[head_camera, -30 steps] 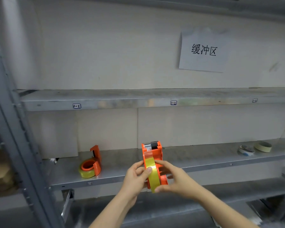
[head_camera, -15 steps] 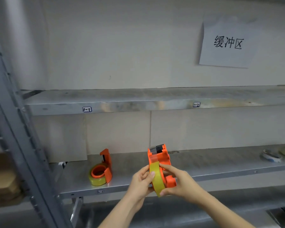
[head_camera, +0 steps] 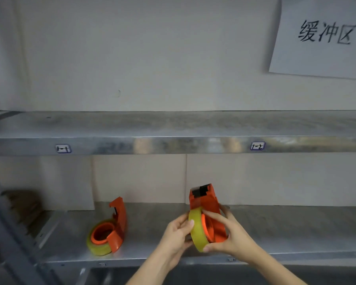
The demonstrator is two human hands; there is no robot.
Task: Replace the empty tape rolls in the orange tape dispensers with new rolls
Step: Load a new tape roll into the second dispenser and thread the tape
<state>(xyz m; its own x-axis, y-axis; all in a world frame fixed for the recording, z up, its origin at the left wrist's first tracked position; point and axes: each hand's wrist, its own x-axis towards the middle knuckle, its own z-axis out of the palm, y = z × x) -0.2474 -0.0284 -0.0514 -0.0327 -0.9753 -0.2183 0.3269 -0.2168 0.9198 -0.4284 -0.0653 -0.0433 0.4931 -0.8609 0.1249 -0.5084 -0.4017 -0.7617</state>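
Lower centre of the frame: my left hand [head_camera: 178, 235] pinches the yellow tape roll [head_camera: 197, 231] edge-on; just right, my right hand [head_camera: 230, 236] grips the upright orange dispenser [head_camera: 209, 210], roll seated on its hub, above the lower shelf [head_camera: 296, 229].

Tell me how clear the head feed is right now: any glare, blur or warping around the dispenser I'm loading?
Head view: soft overall; the held dispenser and yellow roll read fine, both hands slightly blurred. Glare streaks the upper shelf edge; the wide lens bows the shelf lines. The second dispenser stays legible.
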